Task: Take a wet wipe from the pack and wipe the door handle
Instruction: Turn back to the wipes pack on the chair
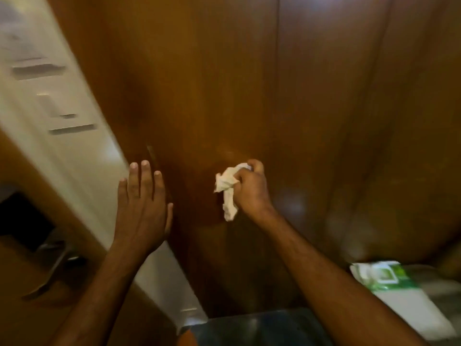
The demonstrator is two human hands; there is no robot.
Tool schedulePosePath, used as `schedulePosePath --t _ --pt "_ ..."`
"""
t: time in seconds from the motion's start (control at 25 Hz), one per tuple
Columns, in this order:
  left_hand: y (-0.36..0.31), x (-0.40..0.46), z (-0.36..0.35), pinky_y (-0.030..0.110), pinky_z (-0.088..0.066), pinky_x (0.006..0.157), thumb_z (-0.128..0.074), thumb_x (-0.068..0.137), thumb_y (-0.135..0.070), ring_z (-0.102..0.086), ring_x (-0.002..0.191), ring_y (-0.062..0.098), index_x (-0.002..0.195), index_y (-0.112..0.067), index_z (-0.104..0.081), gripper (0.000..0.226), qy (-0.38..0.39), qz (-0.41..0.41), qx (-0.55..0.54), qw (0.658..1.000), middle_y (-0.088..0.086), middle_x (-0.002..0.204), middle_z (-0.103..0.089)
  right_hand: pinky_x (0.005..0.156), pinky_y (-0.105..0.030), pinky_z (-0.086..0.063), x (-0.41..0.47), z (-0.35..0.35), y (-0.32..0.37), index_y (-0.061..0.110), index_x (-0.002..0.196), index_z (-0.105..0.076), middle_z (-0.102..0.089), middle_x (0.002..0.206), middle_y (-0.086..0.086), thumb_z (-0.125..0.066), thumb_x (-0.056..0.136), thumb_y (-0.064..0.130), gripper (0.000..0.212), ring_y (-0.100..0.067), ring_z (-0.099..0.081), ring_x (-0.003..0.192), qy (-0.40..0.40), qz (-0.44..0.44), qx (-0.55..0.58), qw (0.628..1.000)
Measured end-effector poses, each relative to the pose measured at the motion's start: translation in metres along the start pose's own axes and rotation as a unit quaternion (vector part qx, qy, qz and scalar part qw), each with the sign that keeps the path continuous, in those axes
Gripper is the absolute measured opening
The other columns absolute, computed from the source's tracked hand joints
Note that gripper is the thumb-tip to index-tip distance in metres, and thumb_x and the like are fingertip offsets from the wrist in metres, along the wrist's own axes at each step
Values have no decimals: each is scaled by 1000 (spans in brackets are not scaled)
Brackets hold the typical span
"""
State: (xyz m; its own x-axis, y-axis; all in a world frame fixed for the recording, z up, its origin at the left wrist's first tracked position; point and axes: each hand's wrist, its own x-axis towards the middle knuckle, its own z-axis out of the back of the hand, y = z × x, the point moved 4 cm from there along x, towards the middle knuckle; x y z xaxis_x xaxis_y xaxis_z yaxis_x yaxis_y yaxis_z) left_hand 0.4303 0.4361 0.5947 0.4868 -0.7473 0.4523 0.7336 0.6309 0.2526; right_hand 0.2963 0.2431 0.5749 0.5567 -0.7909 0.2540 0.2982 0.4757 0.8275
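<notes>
My right hand (249,188) was closed tight around the wet wipe (228,191), bunched up in my fist, with a tail hanging loose below my fingers. It sat right up against the wooden door (224,71), and I judged I held it scrunched like that so I had a thick pad to rub with. My left hand (142,203) was flat and wide open, fingers spread, holding nothing, and set against the door near its edge. I reckon that was to steady the door so it wouldn't swing while I scrubbed. The picture was blurred, so the handle under my right hand I couldn't make out. A lever handle (53,268) did show down at the lower left, beyond the door's pale edge (74,146), well apart from the wipe. The pack of wipes (389,278), green and white, lay off to my lower right, close by in case I needed another. The pulling-out looked done; the wiping was the job in hand.
</notes>
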Motion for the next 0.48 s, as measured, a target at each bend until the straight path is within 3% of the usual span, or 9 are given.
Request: schedulePosePath --t 0.08,0.16,0.24,0.28,0.4,0.48 --pt "-74 27 -8 68 -31 110 -51 88 -33 -22 145 57 143 10 -40 71 0 -65 -49 997 41 156 -25 85 -20 -39 0 69 -31 1 85 -69 -55 128 -16 -65 80 12 12 -29 -53 112 -55 20 -49 997" --pt "-143 45 -21 69 -35 105 -47 85 -36 -26 142 59 141 9 -43 72 6 -112 -74 991 43 153 -28 75 -26 -48 -3 130 -67 6 72 -67 -67 106 -11 -67 76 22 16 -25 -58 96 -118 12 -58 991" --pt "-216 52 -30 70 -38 103 -50 88 -34 -29 141 56 141 7 -42 68 32 -156 -121 980 41 152 -30 51 -13 -46 -10 183 -123 16 80 -60 -64 82 2 -65 79 24 9 -11 -60 73 -175 -61 19 983" --pt "-319 63 -50 69 -39 103 -55 88 -33 -30 141 55 142 6 -41 68 48 -230 -142 962 40 152 -32 46 -10 -44 -15 244 -207 19 88 -56 -61 82 5 -61 82 20 8 -8 -60 72 -227 -141 49 962" --pt "-434 59 -81 65 -42 104 -57 88 -32 -34 142 52 145 5 -41 69 148 -270 -184 933 37 153 -35 64 -28 -55 -28 289 -337 15 103 -55 -64 96 -6 -49 85 -1 25 -22 -65 85 -289 -273 141 906" --pt "-444 40 -96 60 -41 109 -49 92 -35 -32 145 48 149 3 -38 69 168 -257 -189 933 33 156 -33 69 -32 -52 -51 286 -364 6 109 -60 -63 96 -9 -49 87 -2 27 -22 -63 84 -298 -316 148 888"
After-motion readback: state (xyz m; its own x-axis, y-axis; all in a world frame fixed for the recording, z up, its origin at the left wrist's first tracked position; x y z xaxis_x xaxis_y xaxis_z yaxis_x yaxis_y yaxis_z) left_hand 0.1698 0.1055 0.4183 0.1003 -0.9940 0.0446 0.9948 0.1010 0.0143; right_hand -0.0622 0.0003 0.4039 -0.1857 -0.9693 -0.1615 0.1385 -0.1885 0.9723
